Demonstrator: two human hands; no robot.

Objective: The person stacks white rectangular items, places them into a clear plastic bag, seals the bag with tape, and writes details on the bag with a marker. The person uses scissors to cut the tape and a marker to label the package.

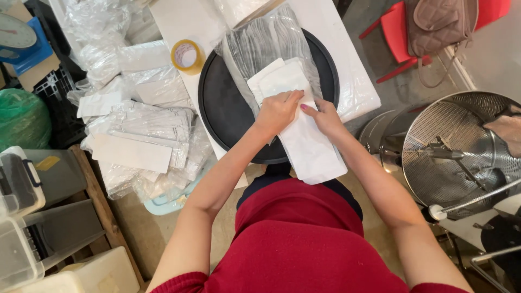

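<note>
Two bare hands meet over a round black tray (222, 108) that lies on a white table (347, 65), and everything else spreads out around it; to the right stands a large perforated steel drum (461, 146) with a metal arm across its inside, and behind it a red chair (399, 35) carries a padded taupe handbag (437, 21); to the left a loose heap of clear plastic bags and white pouches (141, 135) covers a low surface, with grey plastic bins (38, 217) below it and a green bag (21, 116) at the far left edge; on the tray's far side lies a fanned stack of clear-fronted pouches (271, 46); nearer the person, a long white pouch (309, 146) lies slantwise, its upper end on the tray and its lower end hanging past the tray's near rim, on top of other white pouches; the left hand (277, 111) presses on the pouch's upper part, fingers together and curled onto the paper; the right hand (325, 116) sits just beside it, touching the same pouch, fingers bent and closed on its edge; a roll of yellowish tape (187, 56) rests on the table just beside the tray's upper left rim.
</note>
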